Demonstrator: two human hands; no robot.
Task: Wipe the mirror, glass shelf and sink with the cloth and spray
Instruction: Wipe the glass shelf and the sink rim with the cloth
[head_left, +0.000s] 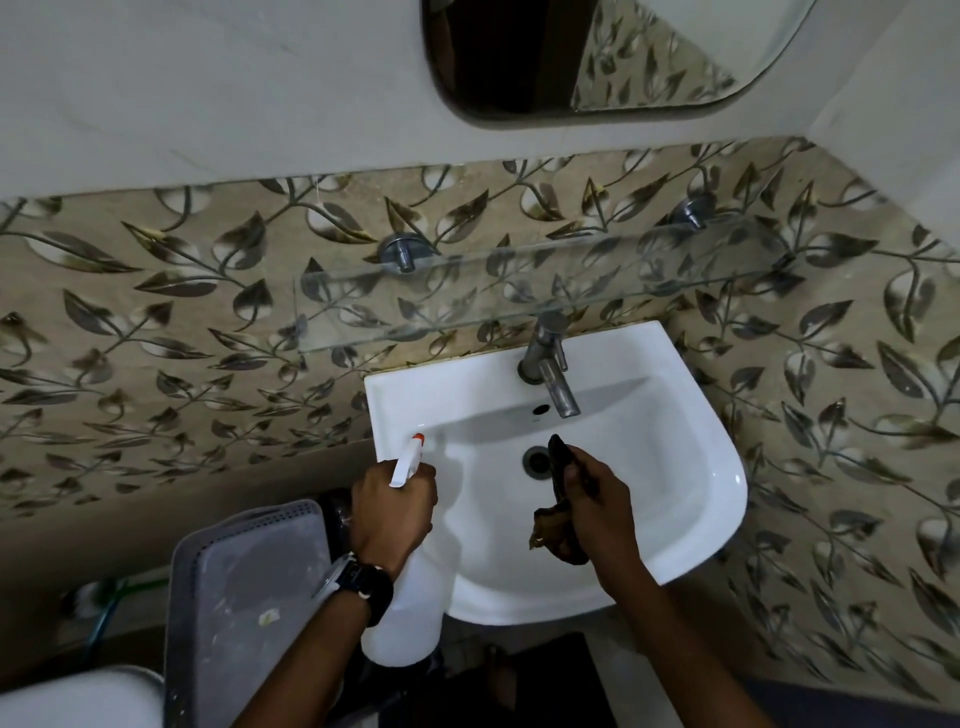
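Leaf-patterned tiles surround the white ceramic sink (675, 519), lower centre. Left hand (392, 512) closes around the white plastic spray bottle (402, 613), nozzle aimed into the basin; right hand (597, 506) clutches the dark crumpled cloth (558, 467) above the drain, probably ready for wiping.

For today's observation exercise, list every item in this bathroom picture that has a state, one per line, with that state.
Left hand: gripping the spray bottle.
Right hand: gripping the cloth.
Spray bottle: held, nozzle toward the sink.
Cloth: bunched, over the basin.
Tap: no water running.
Sink: holds no water, drain unplugged.
Glass shelf: bare.
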